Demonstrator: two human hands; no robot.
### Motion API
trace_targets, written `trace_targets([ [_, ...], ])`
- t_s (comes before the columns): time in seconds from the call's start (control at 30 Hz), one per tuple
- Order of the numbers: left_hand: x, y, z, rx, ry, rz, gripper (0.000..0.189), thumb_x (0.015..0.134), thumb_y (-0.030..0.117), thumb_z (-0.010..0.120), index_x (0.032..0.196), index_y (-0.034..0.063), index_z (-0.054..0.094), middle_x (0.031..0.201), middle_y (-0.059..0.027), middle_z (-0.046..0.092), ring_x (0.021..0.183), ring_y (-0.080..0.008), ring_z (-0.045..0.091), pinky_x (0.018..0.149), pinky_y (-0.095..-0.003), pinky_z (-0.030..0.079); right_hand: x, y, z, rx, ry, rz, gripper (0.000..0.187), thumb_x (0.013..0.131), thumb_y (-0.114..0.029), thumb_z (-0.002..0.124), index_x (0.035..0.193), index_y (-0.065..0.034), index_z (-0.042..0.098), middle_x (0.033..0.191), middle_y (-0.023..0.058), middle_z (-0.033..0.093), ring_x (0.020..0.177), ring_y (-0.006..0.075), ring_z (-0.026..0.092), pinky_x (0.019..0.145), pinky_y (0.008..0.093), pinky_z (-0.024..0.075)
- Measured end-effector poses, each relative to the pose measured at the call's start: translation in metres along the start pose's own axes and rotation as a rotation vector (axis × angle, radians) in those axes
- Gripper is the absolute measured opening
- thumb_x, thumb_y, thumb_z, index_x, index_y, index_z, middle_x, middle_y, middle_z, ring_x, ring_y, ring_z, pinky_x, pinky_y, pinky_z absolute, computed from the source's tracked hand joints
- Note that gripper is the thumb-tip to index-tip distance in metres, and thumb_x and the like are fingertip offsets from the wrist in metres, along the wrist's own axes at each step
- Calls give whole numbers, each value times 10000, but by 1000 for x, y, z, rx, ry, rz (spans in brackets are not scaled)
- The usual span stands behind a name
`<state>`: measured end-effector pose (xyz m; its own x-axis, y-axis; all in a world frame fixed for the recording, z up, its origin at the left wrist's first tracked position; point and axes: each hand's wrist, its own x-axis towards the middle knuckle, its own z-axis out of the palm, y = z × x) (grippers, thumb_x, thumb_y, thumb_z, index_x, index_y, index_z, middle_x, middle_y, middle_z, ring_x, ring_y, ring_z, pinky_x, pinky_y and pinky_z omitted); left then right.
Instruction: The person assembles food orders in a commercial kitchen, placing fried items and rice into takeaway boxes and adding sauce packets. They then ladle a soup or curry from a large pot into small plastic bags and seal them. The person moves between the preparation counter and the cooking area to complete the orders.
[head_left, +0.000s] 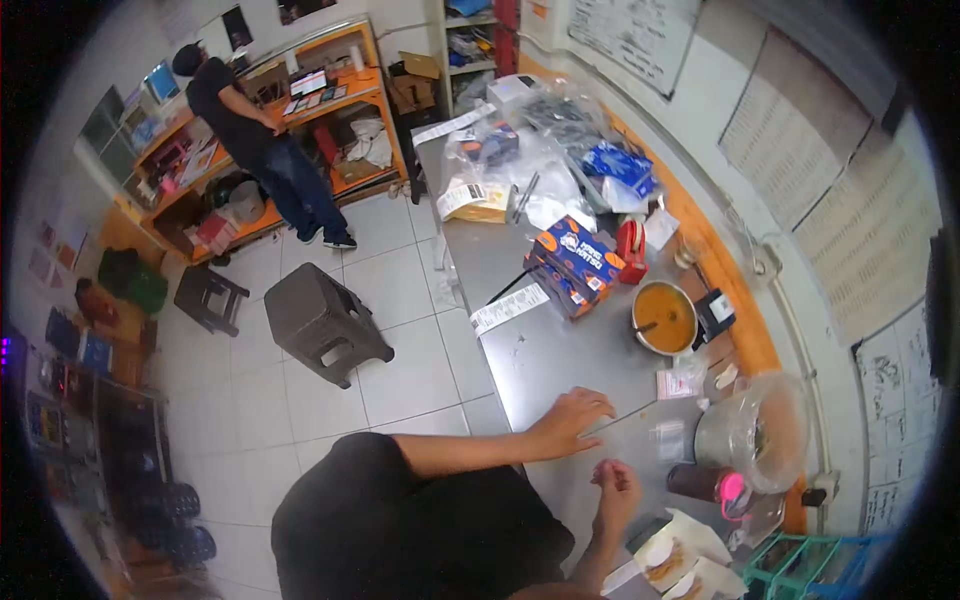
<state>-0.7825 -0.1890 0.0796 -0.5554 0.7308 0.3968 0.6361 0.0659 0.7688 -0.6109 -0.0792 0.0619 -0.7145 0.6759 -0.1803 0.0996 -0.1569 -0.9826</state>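
My left hand (574, 424) hovers over the steel table (555, 371), fingers apart, with nothing in it. My right hand (616, 487) is close by, its fingers curled together; I see nothing held in it. Beyond the hands lies a small clear packet (670, 441). A dark bottle with a pink lid (697, 482) lies past my right hand. Next to it is a large tub (716, 431) covered in clear plastic. Open paper food boxes (679, 551) with fried-looking food sit beside my right forearm. A metal pot of orange-brown sauce (665, 316), with a utensil in it, stands farther left.
Dark blue and orange cartons (577, 259), a printed slip (511, 309), a red tape dispenser (632, 251) and plastic bags (555, 135) crowd the table's far left. A teal basket (784, 562) is at right. Stools (319, 319) stand behind; a person (247, 127) stands by an orange desk.
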Motion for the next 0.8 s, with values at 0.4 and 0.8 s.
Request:
trace_targets([
  [0.4, -103, 36, -10, -444, -213, -630, 236, 901, 227, 667, 965, 1, 696, 803, -99, 709, 736, -145, 676, 677, -295, 556, -26, 12, 9, -337, -440, -135, 60, 875, -14, 657, 909, 0, 610, 796, 16, 613, 681, 62, 558, 612, 226, 465],
  [0.8, -128, 84, -24, 143, -436, -467, 335, 918, 237, 482, 758, -13, 637, 722, -265, 627, 709, -456, 619, 660, -519, 499, -88, -17, 30, -751, -481, -464, 146, 827, -153, 582, 750, -33, 551, 686, 198, 578, 616, 401, 580, 554, 455, 455],
])
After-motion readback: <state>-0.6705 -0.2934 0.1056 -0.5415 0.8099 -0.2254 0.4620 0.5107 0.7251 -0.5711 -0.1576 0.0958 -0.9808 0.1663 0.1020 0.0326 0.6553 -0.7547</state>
